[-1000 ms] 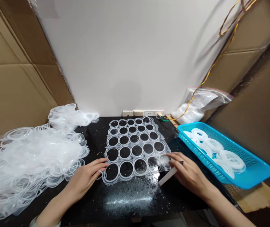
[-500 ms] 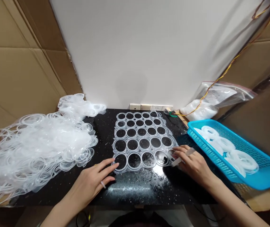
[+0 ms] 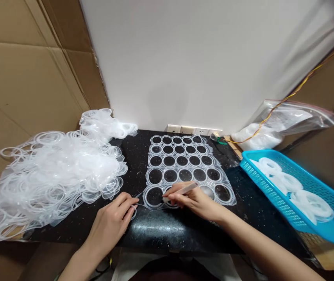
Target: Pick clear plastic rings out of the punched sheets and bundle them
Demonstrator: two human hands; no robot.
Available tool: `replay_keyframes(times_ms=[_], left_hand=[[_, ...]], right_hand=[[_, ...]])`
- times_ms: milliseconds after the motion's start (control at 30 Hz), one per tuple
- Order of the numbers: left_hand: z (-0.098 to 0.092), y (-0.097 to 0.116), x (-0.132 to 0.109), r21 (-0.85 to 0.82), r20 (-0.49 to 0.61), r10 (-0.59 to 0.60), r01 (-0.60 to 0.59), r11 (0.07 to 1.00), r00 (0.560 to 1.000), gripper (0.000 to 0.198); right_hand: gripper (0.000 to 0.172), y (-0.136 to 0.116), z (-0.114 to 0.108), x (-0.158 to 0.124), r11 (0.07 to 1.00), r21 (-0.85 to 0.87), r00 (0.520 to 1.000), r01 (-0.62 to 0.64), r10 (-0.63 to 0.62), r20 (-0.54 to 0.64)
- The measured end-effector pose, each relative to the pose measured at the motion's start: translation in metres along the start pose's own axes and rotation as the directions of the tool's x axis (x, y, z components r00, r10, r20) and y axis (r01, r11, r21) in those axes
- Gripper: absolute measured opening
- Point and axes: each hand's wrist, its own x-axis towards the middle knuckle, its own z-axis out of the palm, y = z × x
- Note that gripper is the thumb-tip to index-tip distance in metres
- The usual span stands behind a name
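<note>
On my feed, L hand (image 3: 111, 220) pinches btm-left edge of clear plastic ring sheet (image 3: 184, 162), which lies on black speckled tabletop (image 3: 134, 164); R hand (image 3: 194, 203) grips white-handled tool (image 3: 183, 190), tip at btm-row ring. Loose clear rings (image 3: 67, 168) piled just L of sheet, blue basket (image 3: 269, 195) w/ white rings to R

Left hand (image 3: 109, 222) and right hand (image 3: 196, 201) are bare.

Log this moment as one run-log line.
left hand: at thin clear strip | right hand: holds white-handled tool on clear plastic ring sheet | nearby: blue basket, white rings
</note>
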Motion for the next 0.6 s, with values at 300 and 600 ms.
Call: replay_keyframes(times_ms=[300,600], left_hand=[[0.008,0.016,-0.009,-0.049,-0.036,0.184,-0.186,0.981,0.982,0.031],[0.018,0.024,-0.015,-0.072,0.044,0.303,-0.299,0.951,0.952,0.035]], right_hand=[[0.030,0.034,0.023,0.024,0.996,0.072,0.998,-0.059,0.061,-0.027],[0.033,0.031,0.037,0.019,0.984,0.128,0.992,-0.122,0.125,-0.012]])
